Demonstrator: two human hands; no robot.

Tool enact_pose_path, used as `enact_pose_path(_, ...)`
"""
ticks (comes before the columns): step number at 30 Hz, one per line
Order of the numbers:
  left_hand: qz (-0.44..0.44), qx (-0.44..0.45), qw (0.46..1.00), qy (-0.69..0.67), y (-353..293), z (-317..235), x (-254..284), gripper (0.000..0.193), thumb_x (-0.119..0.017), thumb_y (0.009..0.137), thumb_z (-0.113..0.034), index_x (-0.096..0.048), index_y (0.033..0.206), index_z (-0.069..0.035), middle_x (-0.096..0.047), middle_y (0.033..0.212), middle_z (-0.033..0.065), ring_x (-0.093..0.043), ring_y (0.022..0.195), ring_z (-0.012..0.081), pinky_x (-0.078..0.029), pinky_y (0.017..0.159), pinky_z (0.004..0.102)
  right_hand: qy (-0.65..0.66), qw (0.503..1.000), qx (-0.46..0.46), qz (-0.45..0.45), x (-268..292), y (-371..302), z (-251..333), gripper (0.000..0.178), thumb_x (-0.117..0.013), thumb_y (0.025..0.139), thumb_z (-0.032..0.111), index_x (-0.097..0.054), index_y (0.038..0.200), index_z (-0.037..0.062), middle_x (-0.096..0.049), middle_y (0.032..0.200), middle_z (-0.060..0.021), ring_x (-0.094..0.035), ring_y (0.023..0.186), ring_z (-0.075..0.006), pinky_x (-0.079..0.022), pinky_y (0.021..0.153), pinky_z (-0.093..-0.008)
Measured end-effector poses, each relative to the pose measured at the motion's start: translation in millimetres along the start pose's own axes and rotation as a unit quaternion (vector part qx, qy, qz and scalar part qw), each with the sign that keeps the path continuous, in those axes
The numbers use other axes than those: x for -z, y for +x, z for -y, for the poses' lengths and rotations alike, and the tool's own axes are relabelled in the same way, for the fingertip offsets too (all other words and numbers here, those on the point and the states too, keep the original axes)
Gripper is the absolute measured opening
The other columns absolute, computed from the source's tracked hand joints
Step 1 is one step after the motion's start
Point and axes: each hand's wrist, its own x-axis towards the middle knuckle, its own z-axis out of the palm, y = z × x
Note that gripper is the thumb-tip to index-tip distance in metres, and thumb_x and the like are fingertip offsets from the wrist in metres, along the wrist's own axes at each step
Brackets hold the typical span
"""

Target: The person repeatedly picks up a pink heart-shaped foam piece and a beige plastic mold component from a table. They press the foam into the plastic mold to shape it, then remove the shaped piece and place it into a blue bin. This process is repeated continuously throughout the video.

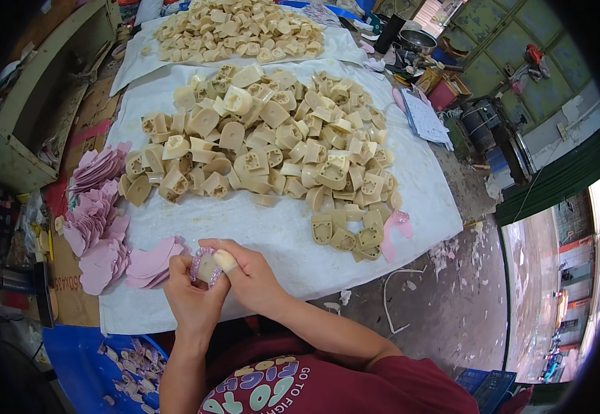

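Note:
Near the front edge of the white cloth, my left hand (193, 297) and my right hand (250, 274) are both closed around one shoe heel (206, 268). Its flat face is cream, and glittery pink-purple covering material shows round its sides. My right thumb, with a pale wrap on it, presses against the heel. Beside my left hand lies a fanned stack of pink cut pieces (153, 263). Beyond my hands spreads a big heap of bare cream heels (272, 138). One loose pink piece with a glittery end (396, 232) lies against the heap's right side.
More pink stacks (100, 217) line the table's left side. A blue tub (79, 366) at lower left holds several glitter-covered heels (134, 372). Another heel heap (238, 33) lies at the back. Papers (424, 119) rest at the right edge, and a greenish cabinet (37, 103) stands left.

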Motion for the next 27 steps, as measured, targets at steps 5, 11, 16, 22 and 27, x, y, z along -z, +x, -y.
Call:
enact_pose_path(5,0.021,0.003,1.000,0.008,0.1,3.7,1.6,0.032,-0.076,0.069,-0.004,-0.047,0.082,-0.005,-0.052,0.071,-0.0032,-0.043,0.060,0.0010,-0.035,0.050,0.0178,-0.079,0.997,0.010,0.008,-0.7,-3.4,1.2,0.037,-0.042,0.095,0.005,-0.049,0.131,0.0031,-0.061,0.112,-0.0136,-0.057,0.103,-0.0192,-0.044,0.092,-0.0302)
enact_pose_path(11,0.031,0.007,0.999,-0.008,0.3,8.4,2.0,0.032,-0.079,0.068,-0.009,-0.050,0.082,-0.004,-0.055,0.066,-0.0003,-0.049,0.057,0.0050,-0.041,0.052,0.0228,-0.123,0.992,0.032,0.024,2.2,-1.6,-2.8,0.040,-0.042,0.092,0.002,-0.049,0.131,0.0030,-0.059,0.119,-0.0169,-0.057,0.109,-0.0238,-0.043,0.095,-0.0323)
enact_pose_path(16,0.134,0.020,0.975,-0.178,2.5,7.8,25.1,0.027,-0.073,0.076,-0.001,-0.058,0.098,-0.001,-0.058,0.079,-0.0005,-0.053,0.071,0.0064,-0.044,0.066,0.0226,-0.126,0.987,0.059,0.086,19.9,-3.4,2.4,0.038,-0.045,0.089,0.000,-0.053,0.126,0.0021,-0.060,0.116,-0.0186,-0.058,0.106,-0.0266,-0.045,0.092,-0.0335)
enact_pose_path(22,0.024,-0.014,0.971,-0.237,-2.0,8.6,18.8,0.044,-0.067,0.080,0.004,-0.055,0.122,0.001,-0.056,0.091,0.0013,-0.051,0.080,0.0074,-0.043,0.069,0.0217,-0.006,0.995,-0.092,0.023,15.0,-16.0,-5.7,0.022,-0.053,0.094,0.017,-0.063,0.107,0.0025,-0.066,0.091,-0.0076,-0.059,0.078,-0.0141,-0.048,0.069,-0.0279)
enact_pose_path(27,0.042,-0.071,0.985,-0.154,-25.1,8.3,6.2,0.047,-0.061,0.085,0.003,-0.049,0.130,0.003,-0.058,0.102,0.0055,-0.056,0.083,0.0102,-0.046,0.073,0.0232,0.174,0.968,-0.181,0.021,7.3,-20.3,-2.0,0.028,-0.050,0.098,0.027,-0.064,0.087,0.0057,-0.063,0.075,0.0001,-0.053,0.064,-0.0055,-0.043,0.056,-0.0229)
